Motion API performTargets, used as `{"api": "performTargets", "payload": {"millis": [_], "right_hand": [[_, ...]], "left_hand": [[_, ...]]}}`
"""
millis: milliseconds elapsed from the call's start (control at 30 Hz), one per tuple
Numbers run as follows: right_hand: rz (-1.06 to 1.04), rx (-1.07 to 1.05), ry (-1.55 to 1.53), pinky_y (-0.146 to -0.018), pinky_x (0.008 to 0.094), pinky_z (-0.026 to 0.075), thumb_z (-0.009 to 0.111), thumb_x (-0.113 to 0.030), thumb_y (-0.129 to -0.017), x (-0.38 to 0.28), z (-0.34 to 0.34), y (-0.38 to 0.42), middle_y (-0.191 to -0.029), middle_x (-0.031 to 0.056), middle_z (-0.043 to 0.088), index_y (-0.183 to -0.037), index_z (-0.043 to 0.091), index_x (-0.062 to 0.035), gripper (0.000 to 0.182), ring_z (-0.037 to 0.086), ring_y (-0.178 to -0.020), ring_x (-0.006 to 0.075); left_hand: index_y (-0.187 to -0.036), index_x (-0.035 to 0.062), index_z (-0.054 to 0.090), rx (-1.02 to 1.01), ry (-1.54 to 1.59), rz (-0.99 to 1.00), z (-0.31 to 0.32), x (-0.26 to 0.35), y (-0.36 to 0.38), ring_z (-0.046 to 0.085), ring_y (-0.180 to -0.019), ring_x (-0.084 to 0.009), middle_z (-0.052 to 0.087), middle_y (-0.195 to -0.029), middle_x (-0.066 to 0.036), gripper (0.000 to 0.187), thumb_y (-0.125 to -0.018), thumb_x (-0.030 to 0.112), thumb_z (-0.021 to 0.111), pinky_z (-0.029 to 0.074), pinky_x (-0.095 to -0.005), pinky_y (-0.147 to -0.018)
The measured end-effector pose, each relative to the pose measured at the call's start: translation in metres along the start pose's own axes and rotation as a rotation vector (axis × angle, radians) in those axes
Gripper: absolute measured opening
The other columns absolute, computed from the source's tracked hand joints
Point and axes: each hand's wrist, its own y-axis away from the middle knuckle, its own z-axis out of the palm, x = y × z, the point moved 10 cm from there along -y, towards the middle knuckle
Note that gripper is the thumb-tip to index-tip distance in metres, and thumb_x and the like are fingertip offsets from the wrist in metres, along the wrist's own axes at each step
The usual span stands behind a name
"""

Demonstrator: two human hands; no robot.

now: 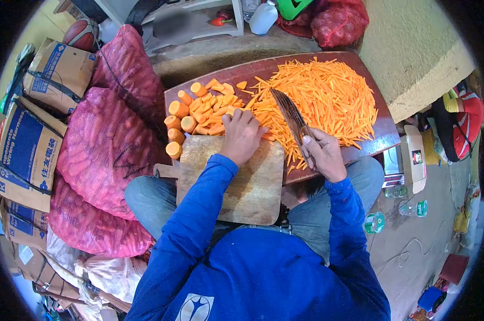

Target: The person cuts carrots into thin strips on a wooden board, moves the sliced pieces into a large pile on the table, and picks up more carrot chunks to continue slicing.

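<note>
My left hand is over the far edge of the wooden cutting board, its fingers curled down on carrot slices. The fingertips are partly hidden among the orange pieces. In my right hand is a knife, its dark, wet-looking blade pointing up and to the left over the shredded carrot. A large heap of carrot strips covers the right part of the red-brown table. Several thick carrot chunks stand at the table's left end. The board rests across my lap.
Pink mesh sacks full of carrots are stacked close on my left, beside strapped cardboard boxes. A concrete wall block rises at the back right. Plastic bottles lie on the floor at right. A red mesh sack sits behind the table.
</note>
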Motion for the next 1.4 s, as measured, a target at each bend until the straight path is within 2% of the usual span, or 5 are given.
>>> {"api": "performTargets", "payload": {"millis": [333, 900, 1033, 1200, 1400], "right_hand": [[-0.005, 0.023, 0.049, -0.048, 0.0243, 0.040, 0.063, -0.024, -0.111, 0.001, 0.000, 0.001, -0.070, -0.0046, 0.054, -0.115, 0.070, 0.0007, 0.026, 0.049, -0.054, 0.0030], [-0.055, -0.006, 0.131, -0.070, 0.0309, 0.050, 0.069, -0.022, -0.108, -0.010, 0.010, 0.000, -0.086, 0.0005, 0.064, -0.129, 0.070, 0.0063, 0.035, 0.055, -0.081, 0.0084], [-0.068, -0.007, 0.152, -0.072, 0.0311, 0.051, 0.068, -0.022, -0.108, -0.006, 0.009, -0.002, -0.086, 0.0030, 0.066, -0.128, 0.070, 0.0062, 0.035, 0.057, -0.081, 0.0093], [-0.126, -0.006, 0.203, -0.073, 0.0330, 0.053, 0.069, -0.023, -0.107, -0.004, 0.011, -0.004, -0.086, 0.0058, 0.067, -0.127, 0.070, 0.0061, 0.035, 0.059, -0.080, 0.0116], [-0.126, 0.001, 0.215, -0.073, 0.0339, 0.053, 0.069, -0.022, -0.106, -0.010, 0.011, -0.002, -0.086, 0.0071, 0.067, -0.127, 0.070, 0.0054, 0.035, 0.059, -0.081, 0.0127]], "left_hand": [[-0.113, 0.0104, 0.078, 0.124, -0.064, -0.087, -0.020, -0.069, -0.020, 0.062, -0.108, -0.0312, 0.072, -0.106, -0.008, 0.028, -0.085, 0.006, 0.073, 0.037, -0.0522, -0.095], [-0.126, 0.0174, 0.078, -0.579, -0.392, -0.320, 0.058, -0.183, -0.097, 0.059, -0.137, -0.0374, 0.069, -0.140, -0.016, 0.051, -0.084, 0.046, 0.083, 0.038, -0.0674, -0.109], [-0.131, 0.0254, 0.077, -0.551, -0.377, -0.296, 0.067, -0.186, -0.097, 0.057, -0.140, -0.0417, 0.073, -0.136, -0.014, 0.045, -0.086, 0.026, 0.077, 0.035, -0.0765, -0.110], [-0.107, 0.0166, 0.085, -0.498, 0.145, -0.444, 0.074, -0.195, -0.091, 0.072, -0.112, -0.0371, 0.076, -0.123, -0.018, 0.031, -0.077, 0.024, 0.090, 0.055, -0.0513, -0.091], [-0.094, 0.0063, 0.082, -0.185, 0.095, -0.243, 0.033, -0.162, -0.104, 0.074, -0.092, -0.0327, 0.076, -0.096, -0.017, 0.018, -0.079, 0.012, 0.089, 0.056, -0.0433, -0.082]]}}
